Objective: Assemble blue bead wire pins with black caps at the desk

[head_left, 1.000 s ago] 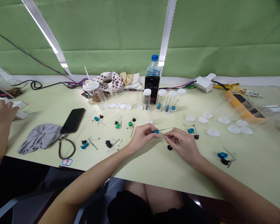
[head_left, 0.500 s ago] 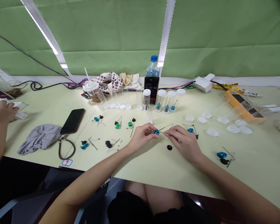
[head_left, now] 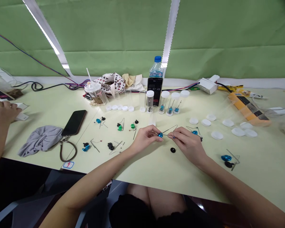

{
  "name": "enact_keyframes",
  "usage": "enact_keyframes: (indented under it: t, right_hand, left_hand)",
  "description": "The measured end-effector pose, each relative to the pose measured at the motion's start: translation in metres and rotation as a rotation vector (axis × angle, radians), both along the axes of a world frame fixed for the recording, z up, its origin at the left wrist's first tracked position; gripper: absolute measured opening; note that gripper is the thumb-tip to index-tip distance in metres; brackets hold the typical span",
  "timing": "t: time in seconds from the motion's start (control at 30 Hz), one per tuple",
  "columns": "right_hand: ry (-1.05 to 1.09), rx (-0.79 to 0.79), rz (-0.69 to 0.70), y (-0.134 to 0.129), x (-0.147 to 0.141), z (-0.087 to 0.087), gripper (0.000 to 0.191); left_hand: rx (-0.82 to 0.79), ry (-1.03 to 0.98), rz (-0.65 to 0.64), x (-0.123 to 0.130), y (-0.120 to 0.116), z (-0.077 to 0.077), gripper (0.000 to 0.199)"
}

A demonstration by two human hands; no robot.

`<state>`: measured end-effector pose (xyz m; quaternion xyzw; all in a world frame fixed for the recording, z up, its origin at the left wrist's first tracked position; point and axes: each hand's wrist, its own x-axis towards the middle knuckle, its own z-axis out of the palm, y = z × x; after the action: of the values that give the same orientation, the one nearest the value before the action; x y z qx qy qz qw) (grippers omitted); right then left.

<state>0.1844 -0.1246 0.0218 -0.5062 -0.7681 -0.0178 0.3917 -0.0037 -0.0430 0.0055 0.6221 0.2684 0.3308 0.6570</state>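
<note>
In the head view my left hand (head_left: 146, 138) pinches a small blue metal part (head_left: 160, 135) between thumb and fingers. A thin bent wire (head_left: 171, 128) runs from the blue part toward my right hand (head_left: 186, 141). The right fingertips are closed on a thin metal rod (head_left: 165, 135) whose other end meets the blue part; how it joins there is too small to see. On the table just below lies a round black cap (head_left: 173, 150). Another blue part (head_left: 194, 132) with wire sits behind my right hand, and one more blue part (head_left: 226, 157) lies farther right.
Clear tubes with white caps (head_left: 150, 93) stand before a propped phone (head_left: 154, 91) and a bottle (head_left: 156, 68). Loose white caps (head_left: 217, 135) lie right. Small part sets, a dark phone (head_left: 74, 123) and a grey cloth (head_left: 41, 140) lie left. Another person's hand (head_left: 3, 112) is far left.
Both my hands keep nearly the same pose on the blue part and rod. The whole view has shifted very slightly. At far left, the other person's hand has moved a little to the right.
</note>
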Motion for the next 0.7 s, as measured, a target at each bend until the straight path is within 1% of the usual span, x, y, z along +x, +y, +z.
enact_keyframes:
  t: [0.17, 0.3, 0.47, 0.63, 0.7]
  right_hand:
    - [0.086, -0.087, 0.040, 0.0004, -0.0009, 0.0004, 0.016]
    - [0.159, -0.169, 0.047, 0.0013, -0.0002, 0.0001, 0.016]
    - [0.285, -0.335, 0.051, 0.0032, 0.0006, 0.0034, 0.022]
    - [0.504, -0.531, 0.113, 0.0042, -0.0003, 0.0060, 0.029]
    - [0.555, -0.585, 0.123, 0.0043, -0.0006, 0.0064, 0.031]
  left_hand:
    - [0.016, -0.003, 0.005, -0.0005, -0.0004, 0.0009, 0.026]
    - [0.033, -0.006, 0.025, 0.0000, 0.0001, 0.0016, 0.024]
    - [0.049, -0.017, 0.035, 0.0008, 0.0008, 0.0015, 0.023]
    - [0.045, -0.018, 0.022, 0.0003, 0.0010, 0.0013, 0.025]
    - [0.044, -0.001, 0.013, -0.0001, 0.0010, 0.0019, 0.026]
